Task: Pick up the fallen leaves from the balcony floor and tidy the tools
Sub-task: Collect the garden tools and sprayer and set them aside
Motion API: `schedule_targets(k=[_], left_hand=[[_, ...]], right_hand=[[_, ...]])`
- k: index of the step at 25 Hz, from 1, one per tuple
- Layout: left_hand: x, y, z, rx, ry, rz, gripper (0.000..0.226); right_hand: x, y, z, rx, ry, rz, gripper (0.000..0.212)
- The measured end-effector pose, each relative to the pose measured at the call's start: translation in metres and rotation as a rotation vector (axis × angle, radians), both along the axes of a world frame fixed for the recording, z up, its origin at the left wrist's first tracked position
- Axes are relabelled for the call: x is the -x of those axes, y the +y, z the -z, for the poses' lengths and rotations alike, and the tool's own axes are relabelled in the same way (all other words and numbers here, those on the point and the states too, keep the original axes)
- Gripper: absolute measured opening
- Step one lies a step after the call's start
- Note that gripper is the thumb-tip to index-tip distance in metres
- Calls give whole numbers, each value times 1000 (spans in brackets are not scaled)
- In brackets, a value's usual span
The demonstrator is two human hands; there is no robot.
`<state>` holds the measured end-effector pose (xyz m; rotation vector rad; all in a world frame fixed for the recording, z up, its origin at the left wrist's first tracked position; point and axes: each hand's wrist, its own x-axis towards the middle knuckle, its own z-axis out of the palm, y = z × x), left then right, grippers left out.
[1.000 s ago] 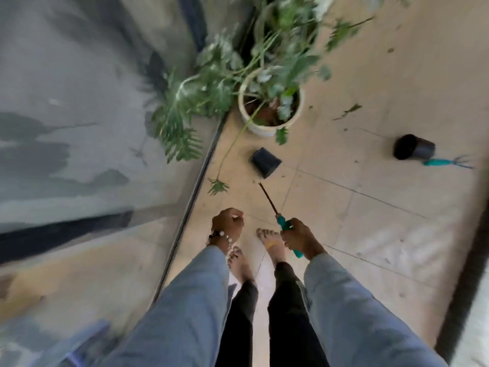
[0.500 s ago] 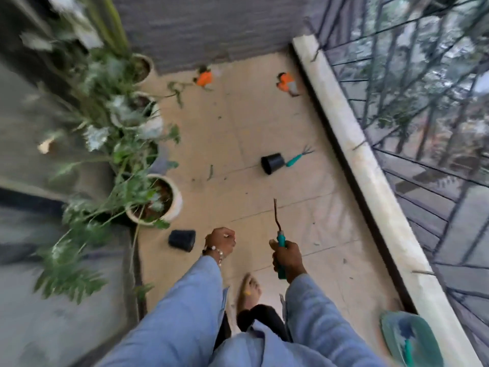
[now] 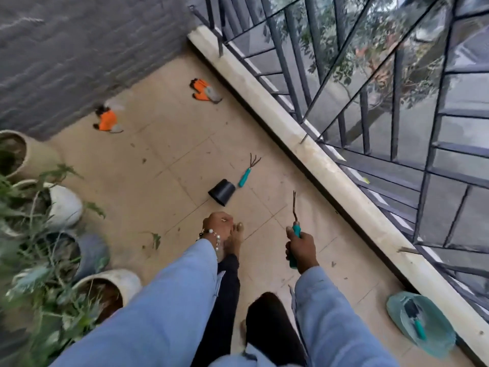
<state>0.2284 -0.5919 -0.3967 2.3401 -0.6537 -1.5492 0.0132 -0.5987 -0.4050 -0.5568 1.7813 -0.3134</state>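
Right hand (image 3: 301,246) grips a teal-handled garden tool (image 3: 295,231) by the handle, thin dark metal shaft pointing up and away from the body. Left hand (image 3: 218,225) is curled into a fist; cannot tell whether anything is inside it. Beaded bracelet (image 3: 211,234) on that wrist.

Landmark: black plastic pot (image 3: 222,192), tipped on its side on the tiled balcony floor (image 3: 164,165).
- Teal-handled hand rake (image 3: 248,170) lies just beside the pot, on its railing side, tines pointing away from the person.
- Left fist is near the pot, on the person's side; held tool is also on the person's side, nearer the railing.
- Fallen leaf (image 3: 156,239) with stem lies on the floor near the pot, toward the planters (image 3: 66,205).
- Two orange gloves well beyond the pot: one (image 3: 107,120) by the grey wall (image 3: 79,49), one (image 3: 205,91) by the concrete ledge (image 3: 330,168) under the metal railing (image 3: 370,102).
- Teal basin (image 3: 436,337) with a small teal-handled tool (image 3: 416,323) in it sits well apart from the pot, against the ledge, beside the person's right sleeve.
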Motion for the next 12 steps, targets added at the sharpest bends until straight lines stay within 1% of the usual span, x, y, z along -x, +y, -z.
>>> schedule_targets(k=[2,4,5,6,8,10,12], left_hand=[[-9,-57,20,-15,-27,64,18],[-10,-130,64,-34,-83,207,21],[-14,-137,65,-34,-117,253,25],[-15,-156,82,-39,-129,306,30],[-10,-206,148,-73,-135,405,38],[-4,-244,235,-116,-168,446,47],[4,-271,324,-137,-180,493,49]], right_hand=[[-7,-47,19,-13,30,-41,36],[-10,-103,66,-29,34,-70,37],[-13,-109,62,-13,34,-108,36],[-14,-124,75,-21,31,-124,34],[-13,-165,132,-46,45,-107,29],[-11,-203,206,-80,41,-101,26],[-10,-236,281,-84,45,-90,26]])
